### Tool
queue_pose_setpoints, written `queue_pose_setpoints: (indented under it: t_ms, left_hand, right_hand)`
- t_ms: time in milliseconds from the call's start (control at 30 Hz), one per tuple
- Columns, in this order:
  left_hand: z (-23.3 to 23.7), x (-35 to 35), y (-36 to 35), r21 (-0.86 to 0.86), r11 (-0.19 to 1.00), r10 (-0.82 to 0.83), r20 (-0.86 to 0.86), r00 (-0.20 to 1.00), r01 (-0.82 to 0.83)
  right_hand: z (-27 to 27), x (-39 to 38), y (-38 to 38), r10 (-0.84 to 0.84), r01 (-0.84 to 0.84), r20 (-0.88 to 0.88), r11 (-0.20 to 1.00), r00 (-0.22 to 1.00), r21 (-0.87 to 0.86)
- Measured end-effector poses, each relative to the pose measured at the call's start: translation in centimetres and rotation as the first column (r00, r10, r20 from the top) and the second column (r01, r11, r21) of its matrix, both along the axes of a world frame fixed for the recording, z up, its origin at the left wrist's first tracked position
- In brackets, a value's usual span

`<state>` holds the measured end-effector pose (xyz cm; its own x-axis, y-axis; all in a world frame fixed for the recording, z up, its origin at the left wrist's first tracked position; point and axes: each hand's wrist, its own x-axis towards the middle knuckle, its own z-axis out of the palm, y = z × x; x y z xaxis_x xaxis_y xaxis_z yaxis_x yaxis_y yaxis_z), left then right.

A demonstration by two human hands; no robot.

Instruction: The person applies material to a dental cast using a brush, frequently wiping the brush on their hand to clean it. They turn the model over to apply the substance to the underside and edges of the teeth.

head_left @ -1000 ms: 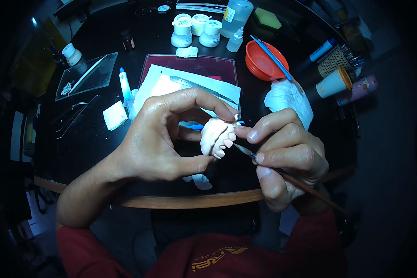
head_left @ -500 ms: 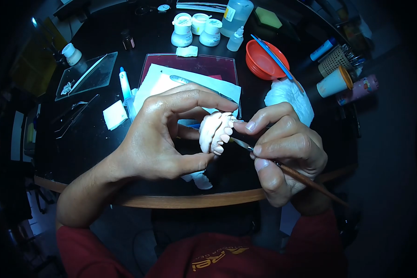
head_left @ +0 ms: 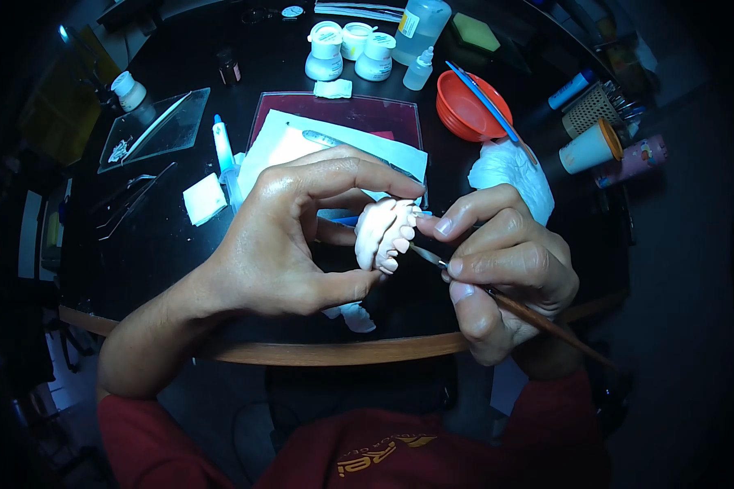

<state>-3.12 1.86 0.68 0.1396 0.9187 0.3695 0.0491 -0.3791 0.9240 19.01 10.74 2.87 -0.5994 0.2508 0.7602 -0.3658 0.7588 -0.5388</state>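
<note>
My left hand grips a pale dental model between thumb and fingers, above the front part of the table. Its row of teeth faces right, toward my other hand. My right hand pinches a fine brush with a brown wooden handle, its light tip right at the teeth. The right index fingertip is close beside the model's upper teeth. Behind my left hand, a white paper sheet with a metal spatula on it lies over a dark red tray.
Several white jars and a clear bottle stand at the back. A red bowl with a blue brush across it sits near crumpled tissue. To the left are a glass slab, tweezers and a folded pad.
The view has shifted very slightly. Both hands keep their grips, and the brush tip stays at the model's teeth.
</note>
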Motion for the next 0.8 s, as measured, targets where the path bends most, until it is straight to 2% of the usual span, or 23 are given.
queue_pose_setpoints:
  t_ms: [167, 300, 367, 400, 500, 633, 800]
  left_hand:
    - [0.0, 0.1, -0.1, -0.012, 1.0, 0.009, 0.008, 1.0, -0.009]
    - [0.3, 0.6, -0.3, 0.0, 0.991, 0.134, -0.031, 0.99, -0.134]
    - [0.0, 0.9, -0.4, -0.013, 0.979, 0.203, -0.028, 0.979, -0.204]
    - [-0.6, 1.1, -0.3, 0.046, 0.965, 0.256, 0.018, 0.966, -0.257]
    - [-0.8, 1.3, -0.4, -0.04, 0.966, 0.256, 0.058, 0.965, -0.254]
    - [-1.0, 1.6, -0.5, 0.057, 0.952, 0.3, 0.024, 0.954, -0.301]
    - [-1.3, 1.3, -0.3, 0.17, 0.928, 0.344, -0.057, 0.937, -0.33]
  right_hand:
    - [-0.2, 0.2, -0.1, -0.002, 0.002, 0.014, 1.0, 1.0, 0.015]
    - [-0.2, 0.5, -0.1, -0.012, 0.011, 0.075, 1.0, 0.997, 0.016]
    - [-1.0, -0.2, -0.6, -0.046, 0.046, 0.005, 0.997, 0.999, -0.064]
    - [-1.2, -0.2, -0.2, -0.017, 0.017, 0.009, 1.0, 1.0, -0.017]
    - [-2.2, -0.9, -0.7, -0.051, 0.039, -0.097, 0.992, 0.994, -0.121]
    - [-2.8, -1.2, -1.1, -0.037, 0.011, -0.127, 0.98, 0.991, -0.2]
    - [-2.3, -1.1, -0.6, -0.025, 0.013, -0.086, 0.99, 0.996, -0.139]
